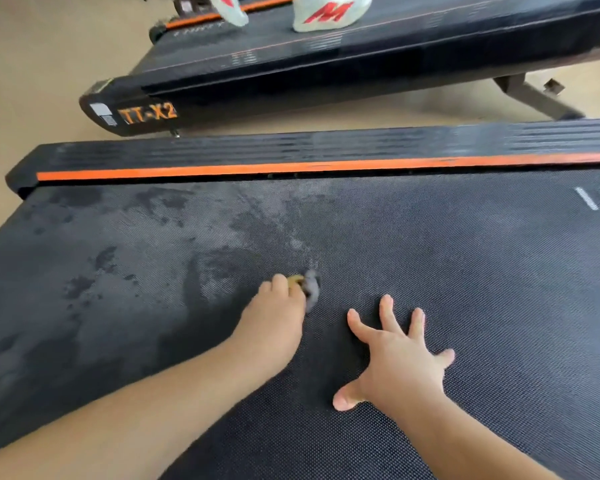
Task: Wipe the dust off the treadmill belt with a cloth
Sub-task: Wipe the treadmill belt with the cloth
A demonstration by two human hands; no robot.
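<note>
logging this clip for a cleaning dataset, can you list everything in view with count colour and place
black textured treadmill belt: one, black with grey dusty patches toward its left, fills the near half
black side rail with orange stripe: one, along the belt's far edge
second black treadmill marked TT-X2: one, black with orange trim, beyond the rail
white objects with red markings: two, on the second treadmill, cut off at the top, kind unclear
beige floor: one, left and between the treadmills
small grey and yellow cloth: one, blurred, on the belt
left hand: one, grips the cloth
right hand: one, fingers spread, flat on the belt
</note>
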